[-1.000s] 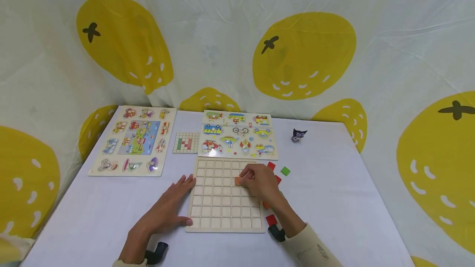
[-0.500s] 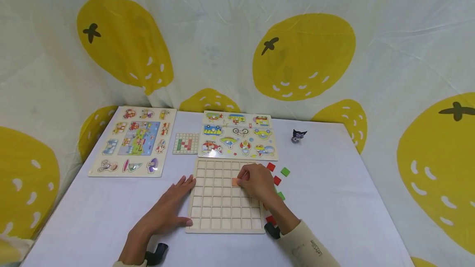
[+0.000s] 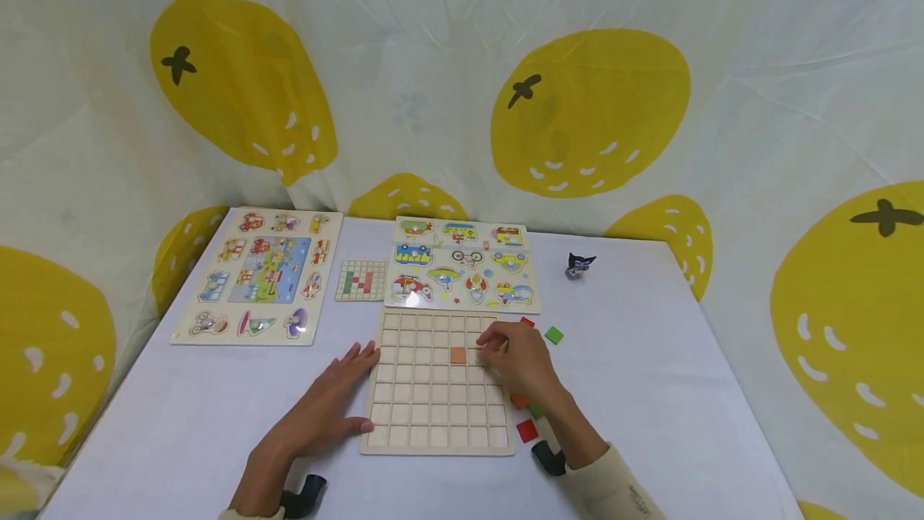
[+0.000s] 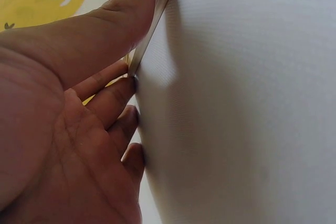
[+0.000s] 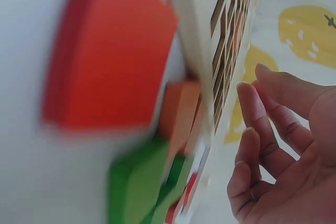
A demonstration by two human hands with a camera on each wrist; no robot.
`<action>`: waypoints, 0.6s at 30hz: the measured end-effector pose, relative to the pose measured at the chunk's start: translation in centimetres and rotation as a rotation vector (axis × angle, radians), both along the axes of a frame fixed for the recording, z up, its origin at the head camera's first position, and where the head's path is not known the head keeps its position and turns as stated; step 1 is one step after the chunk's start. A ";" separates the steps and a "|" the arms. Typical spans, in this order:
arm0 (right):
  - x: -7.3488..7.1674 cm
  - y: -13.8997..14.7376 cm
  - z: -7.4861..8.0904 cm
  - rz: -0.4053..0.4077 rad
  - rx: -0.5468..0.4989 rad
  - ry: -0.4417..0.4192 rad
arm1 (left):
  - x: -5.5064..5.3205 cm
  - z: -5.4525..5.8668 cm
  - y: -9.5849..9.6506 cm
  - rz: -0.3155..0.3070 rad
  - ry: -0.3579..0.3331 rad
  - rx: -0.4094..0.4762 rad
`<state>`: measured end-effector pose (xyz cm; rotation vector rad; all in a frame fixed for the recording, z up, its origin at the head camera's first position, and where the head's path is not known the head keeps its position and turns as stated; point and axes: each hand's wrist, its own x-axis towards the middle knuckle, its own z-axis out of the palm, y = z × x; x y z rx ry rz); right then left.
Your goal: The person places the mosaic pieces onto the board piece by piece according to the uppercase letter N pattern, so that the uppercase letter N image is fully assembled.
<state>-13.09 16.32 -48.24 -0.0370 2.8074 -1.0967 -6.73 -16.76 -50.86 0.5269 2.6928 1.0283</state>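
Observation:
One orange square tile (image 3: 458, 355) lies in a cell of the wooden grid board (image 3: 422, 393), right of its middle. My right hand (image 3: 521, 359) is over the board's right edge, apart from that tile. In the right wrist view its fingers are loosely bent, with nothing between them. My left hand (image 3: 325, 406) rests along the board's left side, thumb and fingers touching the edge; the left wrist view shows the thumb against the board's edge (image 4: 157, 19). A red tile (image 3: 527, 430) and others, orange and green, lie right of the board, some hidden under my right hand.
Behind the grid board stand a small pattern card (image 3: 361, 280) and a vehicle puzzle (image 3: 462, 265). A larger picture puzzle (image 3: 254, 276) lies at the back left. A small dark figurine (image 3: 579, 265) and a green tile (image 3: 553, 335) are on the right.
My right hand has let go of the orange tile, which now lies flat in its cell. The hand has drawn back to the right. My left hand has stayed in place.

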 end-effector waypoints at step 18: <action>2.8 4.4 -0.4 -0.041 0.159 -0.039 | 0.1 -0.2 0.0 0.013 -0.009 -0.020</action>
